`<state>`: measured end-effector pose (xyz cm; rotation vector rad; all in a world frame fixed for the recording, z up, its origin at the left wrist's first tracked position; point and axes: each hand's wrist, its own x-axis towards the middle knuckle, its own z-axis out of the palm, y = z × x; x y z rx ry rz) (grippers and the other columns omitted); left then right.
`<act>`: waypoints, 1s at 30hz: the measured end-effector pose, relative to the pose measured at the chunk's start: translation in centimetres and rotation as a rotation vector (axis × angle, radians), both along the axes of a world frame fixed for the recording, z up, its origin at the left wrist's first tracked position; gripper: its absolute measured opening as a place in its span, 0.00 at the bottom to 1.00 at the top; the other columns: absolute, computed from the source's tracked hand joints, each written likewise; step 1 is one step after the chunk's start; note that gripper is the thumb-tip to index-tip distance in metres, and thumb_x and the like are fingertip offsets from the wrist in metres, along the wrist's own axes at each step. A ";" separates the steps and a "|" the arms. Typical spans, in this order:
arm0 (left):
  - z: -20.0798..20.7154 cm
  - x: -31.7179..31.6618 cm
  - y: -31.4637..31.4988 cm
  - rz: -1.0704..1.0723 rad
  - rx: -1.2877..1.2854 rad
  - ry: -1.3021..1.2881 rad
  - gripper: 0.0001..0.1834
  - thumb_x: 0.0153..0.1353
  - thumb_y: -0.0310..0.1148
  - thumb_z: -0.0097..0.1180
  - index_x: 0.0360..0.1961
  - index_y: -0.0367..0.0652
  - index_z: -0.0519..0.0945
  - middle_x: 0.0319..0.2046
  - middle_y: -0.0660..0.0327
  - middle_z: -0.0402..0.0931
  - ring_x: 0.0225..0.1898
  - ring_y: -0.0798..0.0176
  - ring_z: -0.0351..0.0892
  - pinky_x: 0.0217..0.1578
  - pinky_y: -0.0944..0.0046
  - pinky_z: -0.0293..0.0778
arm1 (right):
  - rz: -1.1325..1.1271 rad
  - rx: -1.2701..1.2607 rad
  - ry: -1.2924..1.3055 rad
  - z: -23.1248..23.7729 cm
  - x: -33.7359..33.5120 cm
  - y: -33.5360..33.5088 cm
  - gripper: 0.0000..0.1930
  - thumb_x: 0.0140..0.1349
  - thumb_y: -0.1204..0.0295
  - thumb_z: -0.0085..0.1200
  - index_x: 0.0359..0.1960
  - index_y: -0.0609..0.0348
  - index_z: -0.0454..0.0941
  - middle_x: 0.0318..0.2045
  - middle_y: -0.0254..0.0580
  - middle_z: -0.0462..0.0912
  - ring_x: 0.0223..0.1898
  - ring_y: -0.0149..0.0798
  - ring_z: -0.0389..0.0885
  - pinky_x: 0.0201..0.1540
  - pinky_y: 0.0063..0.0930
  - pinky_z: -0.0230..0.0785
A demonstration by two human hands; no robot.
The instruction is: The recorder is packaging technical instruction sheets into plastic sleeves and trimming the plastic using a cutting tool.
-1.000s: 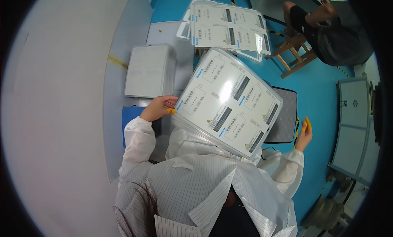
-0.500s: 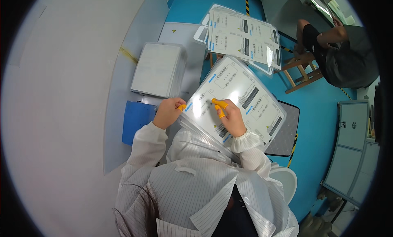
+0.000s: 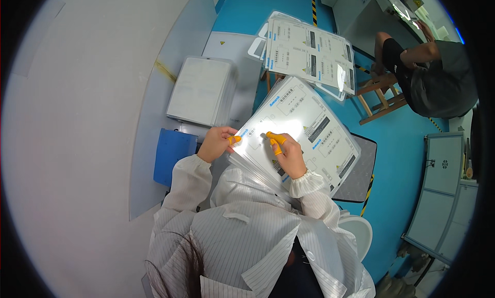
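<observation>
A stack of glossy white printed sheets lies at an angle over my lap, several layers showing along its near left edge. At the left corner, my left hand pinches the sheet edge between thumb and a finger in a yellow finger cot. My right hand, also with yellow finger cots, rests over the middle of the top sheet. Its thumb and forefinger are bent close together, fingertips on the surface; a small greyish spot shows at the tips, too small to name. Both forearms wear white striped sleeves.
Beyond the stack, more printed sheets lie on a wooden stand. To the left are a pile of plain white sheets and a blue box. A person in dark clothes sits far right, above a grey cabinet.
My left fingers have slid slightly inward over the sheet's edge. My right hand has shifted a little toward me, its fingertips still on the top sheet. The whole view has moved slightly.
</observation>
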<state>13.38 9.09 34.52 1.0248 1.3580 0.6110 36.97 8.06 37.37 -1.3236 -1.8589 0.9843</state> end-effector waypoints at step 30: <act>-0.9 0.1 3.1 -0.067 0.014 0.064 0.09 0.56 0.26 0.54 0.36 0.33 0.78 0.25 0.60 0.77 0.24 0.72 0.74 0.24 0.76 0.71 | -0.022 -0.003 -0.039 -1.7 0.5 0.4 0.12 0.56 0.79 0.48 0.42 0.65 0.76 0.34 0.44 0.77 0.27 0.37 0.74 0.31 0.23 0.66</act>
